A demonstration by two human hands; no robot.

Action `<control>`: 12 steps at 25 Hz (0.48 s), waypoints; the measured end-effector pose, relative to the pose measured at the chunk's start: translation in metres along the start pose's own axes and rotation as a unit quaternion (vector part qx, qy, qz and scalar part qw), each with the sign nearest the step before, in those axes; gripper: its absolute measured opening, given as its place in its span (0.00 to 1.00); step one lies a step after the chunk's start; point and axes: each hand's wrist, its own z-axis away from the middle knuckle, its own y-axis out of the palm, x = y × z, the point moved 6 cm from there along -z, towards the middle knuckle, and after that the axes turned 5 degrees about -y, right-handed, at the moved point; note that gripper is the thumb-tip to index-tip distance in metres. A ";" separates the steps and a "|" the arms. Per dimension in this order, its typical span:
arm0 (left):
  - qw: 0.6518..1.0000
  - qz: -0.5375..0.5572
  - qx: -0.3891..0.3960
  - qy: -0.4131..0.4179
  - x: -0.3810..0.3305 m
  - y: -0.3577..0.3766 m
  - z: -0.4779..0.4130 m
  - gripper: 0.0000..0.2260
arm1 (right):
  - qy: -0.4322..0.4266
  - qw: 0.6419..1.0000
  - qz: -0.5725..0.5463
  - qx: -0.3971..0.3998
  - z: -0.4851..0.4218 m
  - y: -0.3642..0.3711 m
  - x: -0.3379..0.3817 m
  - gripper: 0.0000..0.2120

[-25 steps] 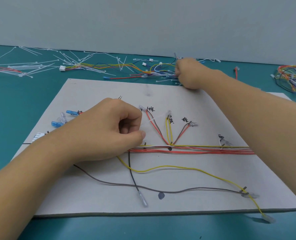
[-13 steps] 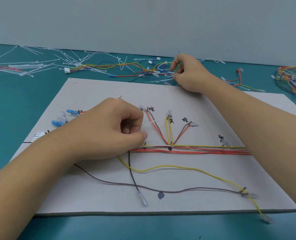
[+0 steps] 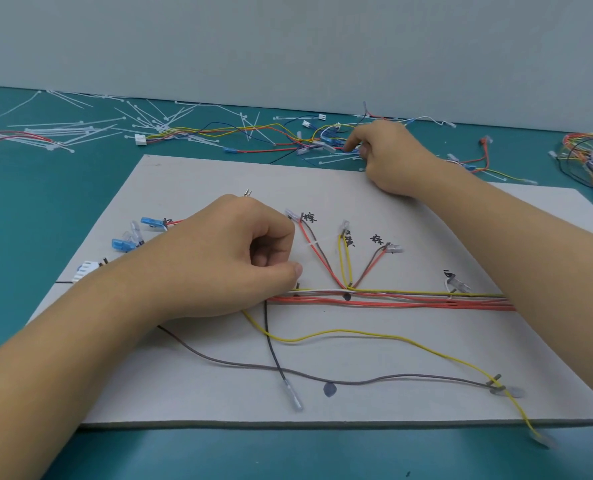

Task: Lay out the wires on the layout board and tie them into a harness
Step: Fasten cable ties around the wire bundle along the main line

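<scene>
Left hand [image 3: 239, 258]: fingers curled into a loose fist, thumb tip against the forefinger, resting on the board [image 3: 184, 393] over the left end of the wire bundle [image 3: 409, 300]; cannot tell whether anything is pinched inside.
Right hand [image 3: 388, 157]: stretched past the board's far edge, forefinger and thumb down in the loose wires [image 3: 253, 131]; cannot tell whether one is grasped.
Wire bundle: red, white and yellow strands lying side by side, running straight across the middle of the board from under the left hand to under the right forearm.
Branches: three pairs fanning up from the bundle: red and brown pair [image 3: 317, 261] bound with a white tie [image 3: 313, 244], yellow pair [image 3: 345, 261], brown and red pair [image 3: 371, 266], each ending in a clear terminal beside a handwritten black mark.
Slack wires: yellow wire [image 3: 357, 332] sagging toward the near right, its end off the board on the table; brown wire [image 3: 357, 382] curving along the near side; black wire [image 3: 274, 358] crossing both, ending in a clear terminal.
Board, left side: two blue terminals [image 3: 151, 221] and a white plug [image 3: 85, 270], partly hidden by the left forearm.
Table [image 3: 45, 209]: teal; white cable ties [image 3: 80, 131] scattered at the far left, a tangle of coloured wires [image 3: 589, 157] at the far right.
</scene>
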 end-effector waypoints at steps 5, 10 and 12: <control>1.000 0.009 0.001 -0.002 -0.001 0.000 0.000 0.11 | 0.035 0.999 -0.005 0.030 -0.001 0.002 -0.007 0.15; 1.000 0.020 0.002 0.005 -0.003 -0.003 0.001 0.11 | 0.064 0.998 0.028 0.003 0.009 -0.009 0.003 0.15; 1.000 0.024 -0.006 0.007 -0.004 -0.005 0.002 0.12 | 0.043 0.997 -0.024 -0.059 0.014 -0.026 0.022 0.15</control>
